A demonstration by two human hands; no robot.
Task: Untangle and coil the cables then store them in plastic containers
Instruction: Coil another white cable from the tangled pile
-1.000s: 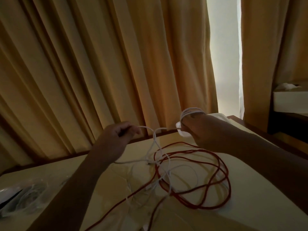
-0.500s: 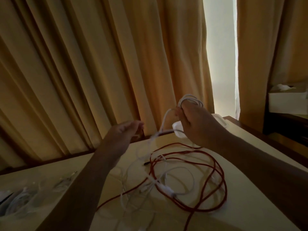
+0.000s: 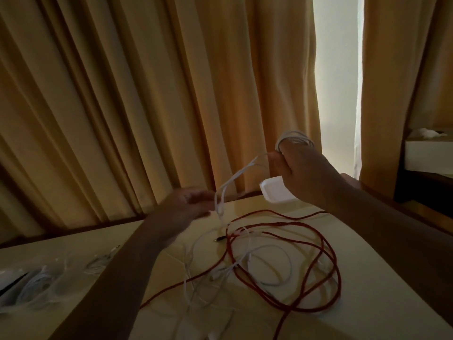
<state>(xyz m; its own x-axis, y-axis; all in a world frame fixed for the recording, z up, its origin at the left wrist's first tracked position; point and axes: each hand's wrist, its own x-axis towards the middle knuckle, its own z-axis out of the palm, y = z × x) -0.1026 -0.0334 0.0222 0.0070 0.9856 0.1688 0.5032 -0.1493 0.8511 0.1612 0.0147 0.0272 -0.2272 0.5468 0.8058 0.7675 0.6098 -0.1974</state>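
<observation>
Ochre curtains (image 3: 147,94) hang behind the pale table (image 3: 392,303). Light comes through one gap only, so the scene is dim.

Right hand (image 3: 304,173): the fingers are curled round several turns of the white cable (image 3: 295,135), and the loops show above the knuckles. A white adapter block (image 3: 274,190) sits under the same palm. Compared with a second ago, this hand is clearly higher off the table and carries the coil up with it.

Left hand (image 3: 188,204): a second ago it pinched the cable out to the left, and half a second ago it looked released. Now it is further right, at the strand that hangs from the right hand. It is motion-blurred, so we cannot tell whether its fingers are pinching or only brushing the strand.

We read this as re-gripping for the next turn of the coil. The step in hand is still coiling the white cable.

The free length of white cable drops to the table and crosses through the red cable (image 3: 339,282), which lies in loose loops, uncoiled. Risk: lifting further may drag the red loops along where the two cross.

Clear plastic (image 3: 31,285) with pale cables inside lies at far left, well apart from the hands. Judgement: storing is not yet near.
</observation>
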